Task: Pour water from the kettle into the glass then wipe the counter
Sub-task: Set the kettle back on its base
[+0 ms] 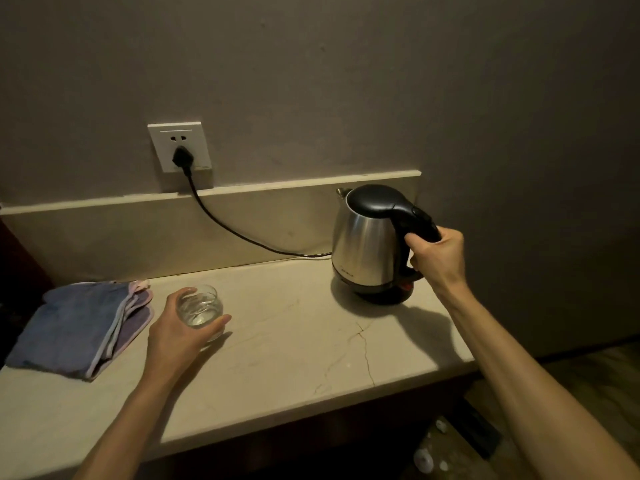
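Note:
A steel kettle (363, 247) with a black lid and handle stands upright on its black base at the back right of the pale stone counter (294, 348). My right hand (438, 259) is closed around the kettle's handle. A short round glass (200, 308) holding some water stands on the counter left of centre, and my left hand (180, 336) wraps around its near side. A stack of folded cloths (83, 327), blue on top with purple and pink beneath, lies at the far left of the counter.
A black cord (235, 233) runs from a plug in the white wall socket (180, 147) along the backsplash to the kettle's base. The counter's right edge drops off just past the kettle. Small white objects lie on the floor (429, 459) below.

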